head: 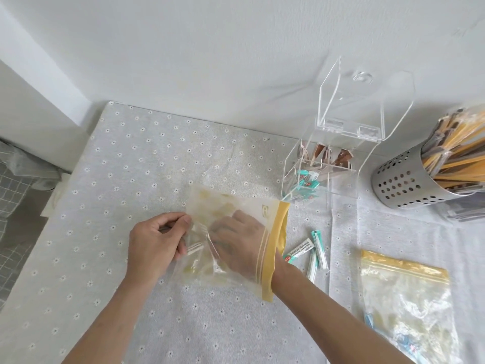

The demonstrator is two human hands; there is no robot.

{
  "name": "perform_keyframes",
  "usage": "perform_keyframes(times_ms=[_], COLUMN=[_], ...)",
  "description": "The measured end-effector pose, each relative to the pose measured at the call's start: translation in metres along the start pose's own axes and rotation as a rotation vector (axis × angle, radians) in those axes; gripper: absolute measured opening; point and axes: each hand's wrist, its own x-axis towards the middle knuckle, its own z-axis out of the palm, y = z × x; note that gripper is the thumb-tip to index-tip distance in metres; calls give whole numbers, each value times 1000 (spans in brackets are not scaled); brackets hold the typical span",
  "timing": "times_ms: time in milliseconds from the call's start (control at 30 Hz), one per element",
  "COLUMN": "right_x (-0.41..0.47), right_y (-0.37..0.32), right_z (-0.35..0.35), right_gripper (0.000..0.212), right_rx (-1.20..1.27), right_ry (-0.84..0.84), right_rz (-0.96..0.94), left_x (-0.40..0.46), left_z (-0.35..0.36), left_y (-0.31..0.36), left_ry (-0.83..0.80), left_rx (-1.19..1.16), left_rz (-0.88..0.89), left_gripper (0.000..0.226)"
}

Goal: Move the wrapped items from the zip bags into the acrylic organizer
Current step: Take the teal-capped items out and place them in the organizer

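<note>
A clear zip bag [236, 206] with a yellow top strip lies in the middle of the table. My left hand [157, 240] pinches its closed left end. My right hand [236, 240] is pushed inside through the yellow opening, fingers curled among the wrapped items; what it holds is blurred by the plastic. The acrylic organizer [338, 190] stands behind, lid up, with brown packets at the back and teal-white packets in front. Several teal-white wrapped sticks [315, 254] lie loose on the cloth to the right of the bag.
A second zip bag [404, 298] with wrapped items lies at the right front. A perforated metal cup [401, 177] full of long packets stands at the far right. The wall runs right behind the organizer. The table's left edge drops off.
</note>
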Motion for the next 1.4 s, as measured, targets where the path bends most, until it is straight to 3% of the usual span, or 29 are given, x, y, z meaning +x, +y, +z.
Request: perform_keyframes(times_ms=[133, 267, 433, 533, 733, 1000, 1167, 1400], right_x=[-16, -37, -44, -50, -59, -69, -79, -67], right_y=[12, 20, 24, 29, 38, 38, 37, 46], right_z=[-14, -27, -31, -36, -56, -106, -141, -190], right_gripper=[3, 35, 9, 24, 14, 11, 2, 11], right_rx=[42, 76, -1, 7, -92, 141, 109, -4], right_ry=[48, -50, -97, -62, -76, 179, 273, 408], right_rz=[55, 324, 277, 269, 278, 478, 486, 504], left_x=[0, 0, -2, -3, -5, -4, -3, -3], left_z=[-1, 0, 0, -1, 1, 1, 1, 3], left_y=[-3, -2, -1, 1, 5, 5, 4, 4], left_ry=[3, 10, 12, 14, 21, 22, 31, 38], left_rx=[28, 33, 32, 21, 13, 34, 29, 22], left_rz=[4, 8, 10, 0, -8, 12, 2, -10], left_gripper=[8, 10, 10, 9, 10, 11, 11, 11])
